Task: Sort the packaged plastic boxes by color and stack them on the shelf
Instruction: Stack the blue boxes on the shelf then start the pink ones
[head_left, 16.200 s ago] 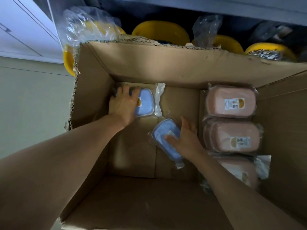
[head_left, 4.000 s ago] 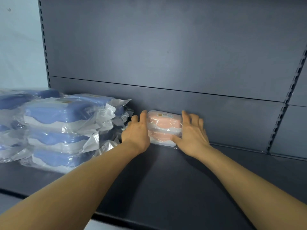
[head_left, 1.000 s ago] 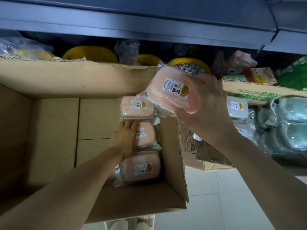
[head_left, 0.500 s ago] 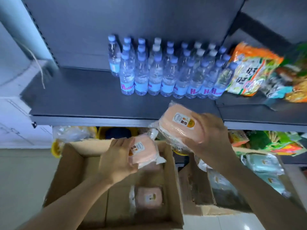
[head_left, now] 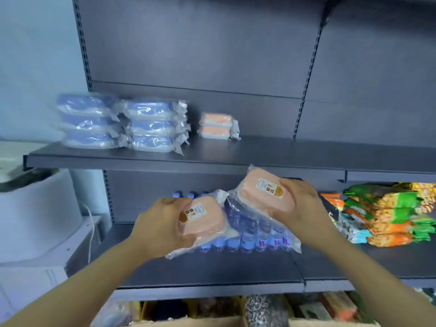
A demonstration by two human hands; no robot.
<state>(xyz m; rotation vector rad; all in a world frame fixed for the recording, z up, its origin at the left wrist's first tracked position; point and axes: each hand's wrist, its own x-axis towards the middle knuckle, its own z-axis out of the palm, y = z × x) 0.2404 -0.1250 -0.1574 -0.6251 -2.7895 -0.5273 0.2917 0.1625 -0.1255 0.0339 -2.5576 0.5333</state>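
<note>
Gripping pink box, left hand raised; right hand gripping second pink box.

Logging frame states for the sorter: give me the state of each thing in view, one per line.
left hand: grips a pink box, off the shelf
right hand: grips a second pink box, tilted
left pink box: wrapped, held, label up
right pink box: wrapped, held, label up
pink stack: two high on upper shelf
blue stacks: two, side by side, three high
upper shelf: bare right of the pink stack
water bottles: upright on lower shelf
</note>
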